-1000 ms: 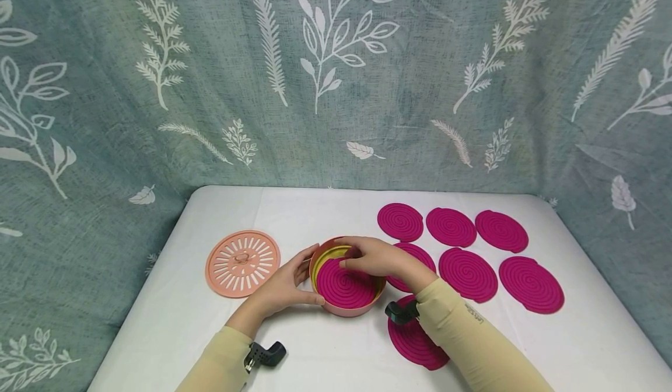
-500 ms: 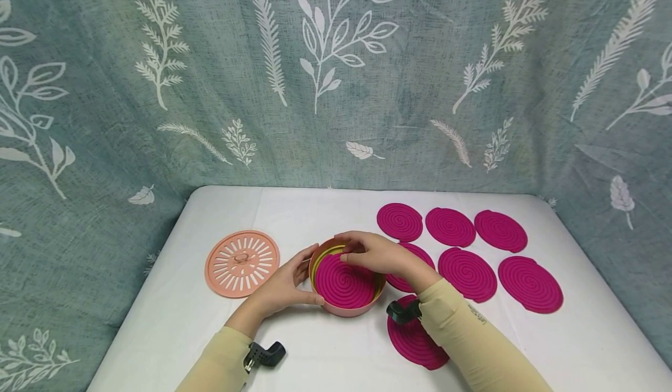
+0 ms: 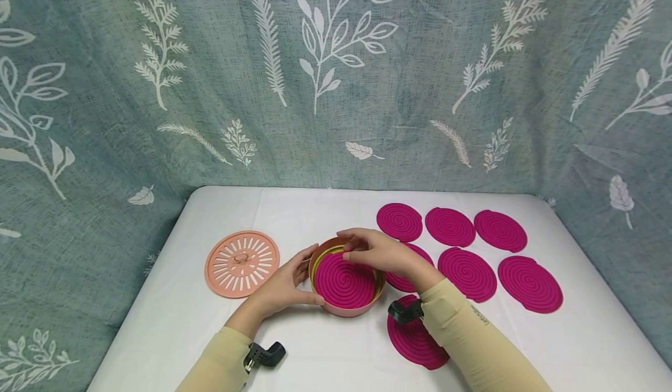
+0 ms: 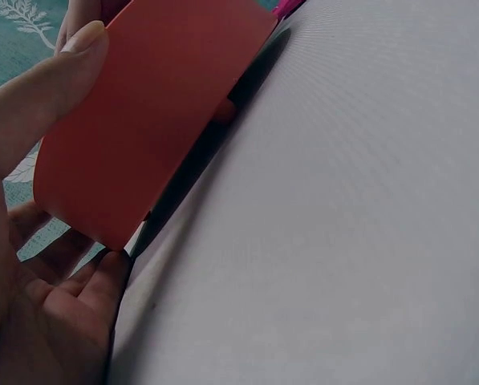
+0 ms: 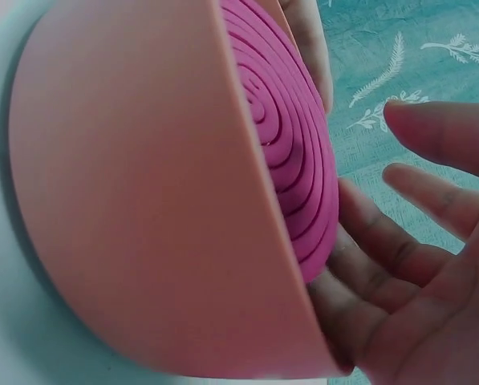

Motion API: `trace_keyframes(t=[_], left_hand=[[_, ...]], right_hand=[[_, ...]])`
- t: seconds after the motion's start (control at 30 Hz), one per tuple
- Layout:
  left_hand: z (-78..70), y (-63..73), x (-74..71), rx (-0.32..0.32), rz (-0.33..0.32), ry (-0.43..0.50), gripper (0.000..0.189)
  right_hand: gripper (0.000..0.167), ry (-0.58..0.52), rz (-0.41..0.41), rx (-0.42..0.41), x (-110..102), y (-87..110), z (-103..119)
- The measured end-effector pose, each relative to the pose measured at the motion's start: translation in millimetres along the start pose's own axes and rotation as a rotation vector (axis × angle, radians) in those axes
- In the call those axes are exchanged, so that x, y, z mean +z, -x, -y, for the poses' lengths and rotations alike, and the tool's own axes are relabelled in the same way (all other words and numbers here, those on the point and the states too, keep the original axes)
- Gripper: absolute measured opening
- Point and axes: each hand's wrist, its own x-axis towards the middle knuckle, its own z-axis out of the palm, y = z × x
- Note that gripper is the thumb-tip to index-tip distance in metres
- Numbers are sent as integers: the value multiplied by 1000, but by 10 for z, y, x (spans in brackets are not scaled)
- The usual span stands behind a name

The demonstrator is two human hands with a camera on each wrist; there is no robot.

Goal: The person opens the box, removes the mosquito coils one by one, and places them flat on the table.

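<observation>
My left hand (image 3: pixel 287 284) grips the side of a coral round mosquito coil holder (image 3: pixel 347 312), thumb in front and fingers behind. In the left wrist view the thumb (image 4: pixel 42 100) lies on the holder's smooth outer wall (image 4: pixel 143 120). A magenta mosquito coil (image 3: pixel 345 281) lies in the holder over its yellow inside. The right wrist view shows the coil (image 5: pixel 291 152) tilted, bulging past the rim. My right hand (image 3: pixel 379 253) is at the far edge of the coil, lower fingers right at the coil and rim, thumb (image 5: pixel 444 136) and index finger spread away from it.
A coral slotted lid (image 3: pixel 242 263) with a small ring lies left of the holder. Several more magenta coils (image 3: pixel 467 274) lie flat to the right, one coil (image 3: pixel 415 339) partly under the right forearm. White cloth (image 3: pixel 315 363) covers the table; a leaf-patterned curtain (image 3: pixel 336 147) hangs behind.
My right hand has shifted slightly up and away, its thumb drawing back from the coil. The coil's far edge has moved a little toward the far rim. My left hand keeps its place.
</observation>
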Motion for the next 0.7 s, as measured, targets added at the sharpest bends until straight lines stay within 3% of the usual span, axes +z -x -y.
trace_keyframes(t=[0.43, 0.7], left_hand=[[-31, 6, -1, 0, 3, -8, 114], [-13, -7, -8, 3, 9, -1, 114]], right_hand=[[53, -195, 20, 38, -40, 30, -65], [54, -383, 82, 65, -56, 23, -165]])
